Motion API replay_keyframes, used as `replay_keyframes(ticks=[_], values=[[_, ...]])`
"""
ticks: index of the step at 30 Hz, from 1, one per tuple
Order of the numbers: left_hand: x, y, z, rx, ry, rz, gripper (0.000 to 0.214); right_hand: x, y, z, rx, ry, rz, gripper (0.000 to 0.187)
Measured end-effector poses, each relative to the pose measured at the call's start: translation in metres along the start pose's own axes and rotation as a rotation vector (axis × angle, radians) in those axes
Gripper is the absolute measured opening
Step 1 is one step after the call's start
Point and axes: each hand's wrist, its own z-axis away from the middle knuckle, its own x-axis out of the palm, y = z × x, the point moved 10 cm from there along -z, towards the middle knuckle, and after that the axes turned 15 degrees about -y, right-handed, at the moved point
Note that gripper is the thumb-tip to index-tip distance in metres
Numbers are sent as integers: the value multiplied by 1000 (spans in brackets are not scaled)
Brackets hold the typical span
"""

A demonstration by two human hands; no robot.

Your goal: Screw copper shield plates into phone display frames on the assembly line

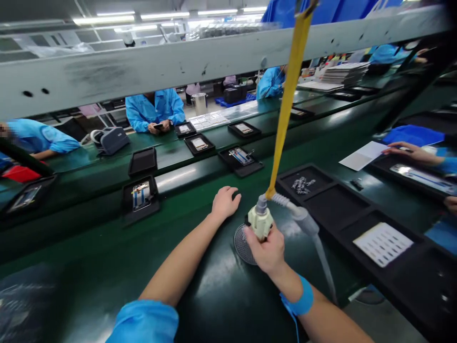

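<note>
My right hand (267,245) is wrapped round the cream-coloured body of an electric screwdriver (260,220). A yellow strap (287,105) holds it up from above, and a grey cable (310,226) leaves its top. The driver's tip is hidden. Under it lies a round dish with a dotted surface (243,245), partly covered by my hand. To the left, my left hand (225,204) rests near the ledge of the green bench, thumb and index finger apart, with nothing seen between them. Its other fingers are mostly hidden.
A black compartment tray (335,200) at right holds small metal parts (302,185) and a white card (383,244). Phone parts in black trays (142,196) line the conveyor beyond. A co-worker's hand (410,151) touches a white sheet (363,156). A white beam (160,62) crosses overhead.
</note>
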Motion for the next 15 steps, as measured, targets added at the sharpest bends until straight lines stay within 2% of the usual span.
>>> replay_keyframes(ticks=[2,4,8,10,12,15], values=[[8,11,-38,-34,14,-18,34,-1,-9,-1,-47,0,8,23],[14,14,-66,-84,45,-29,37,-3,-15,-2,-84,9,11,19],[22,8,-99,-160,94,-27,37,-4,-20,-2,-137,-6,-2,20],[21,3,-104,-167,101,-27,36,-4,-21,-3,-152,-22,-11,22],[15,-6,-98,-154,96,-25,34,-5,-21,-2,-146,-28,-10,23],[-5,-29,-59,-124,76,-15,26,-6,-21,-2,-119,-32,-12,26]])
